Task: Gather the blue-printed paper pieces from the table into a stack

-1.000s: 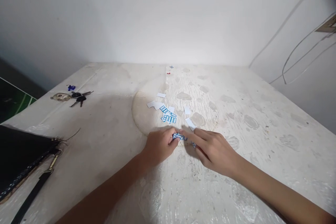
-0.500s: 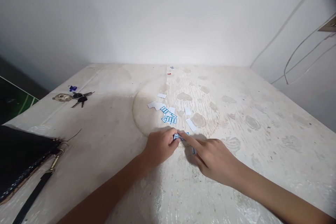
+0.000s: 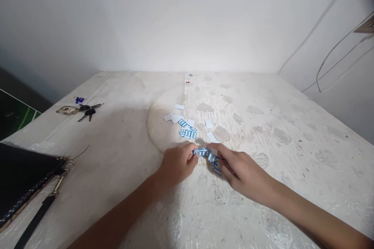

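My left hand (image 3: 179, 162) is closed around a small stack of white paper pieces (image 3: 201, 151) with blue printed outlines, pinched between thumb and fingers. My right hand (image 3: 241, 169) is closed too, its fingers on more blue-printed paper pieces (image 3: 215, 163) that hang below and beside the stack. Its index finger lies at the stack's right end. Just beyond the hands is a loose pile of blue-printed paper pieces (image 3: 189, 132). Blank white pieces (image 3: 208, 123) lie around that pile. The palms and some fingertips are hidden.
Keys (image 3: 90, 111) with a keyring tag (image 3: 68, 110) and a small blue item (image 3: 79, 100) lie at the table's left. Nearer is a black pouch (image 3: 26, 181) with a strap (image 3: 37, 216). A white wall (image 3: 187, 27) rises behind the table; a cable (image 3: 321, 66) hangs at right.
My right hand's fingers have bent in from a pointing pose and now hold printed pieces beside the stack. The left hand stays in place, and the stack appears more level.
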Available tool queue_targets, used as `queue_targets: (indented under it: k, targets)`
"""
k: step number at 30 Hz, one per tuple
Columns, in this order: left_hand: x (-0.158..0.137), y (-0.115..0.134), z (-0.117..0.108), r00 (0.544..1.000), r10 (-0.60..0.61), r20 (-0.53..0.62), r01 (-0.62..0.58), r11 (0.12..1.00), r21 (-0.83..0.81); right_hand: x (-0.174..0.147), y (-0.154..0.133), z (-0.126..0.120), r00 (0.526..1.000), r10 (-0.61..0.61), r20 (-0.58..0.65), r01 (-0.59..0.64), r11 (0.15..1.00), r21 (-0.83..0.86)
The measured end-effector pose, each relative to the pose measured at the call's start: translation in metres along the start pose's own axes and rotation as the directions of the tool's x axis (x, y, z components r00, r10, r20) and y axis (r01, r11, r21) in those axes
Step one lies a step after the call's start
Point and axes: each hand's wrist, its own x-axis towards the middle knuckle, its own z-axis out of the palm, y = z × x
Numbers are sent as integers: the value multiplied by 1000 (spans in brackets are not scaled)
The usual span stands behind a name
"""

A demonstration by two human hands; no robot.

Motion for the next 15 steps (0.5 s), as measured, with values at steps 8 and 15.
queue_targets:
  k: [8,15]
  targets:
    - [0,-2,0,999,4,37,-3,1000,-21,9,11,20,976,-156,-152,159,987,12]
    - [1,1,1,999,-6,32,6,1000,-14,13,13,42,955,97,-282,48,882,468]
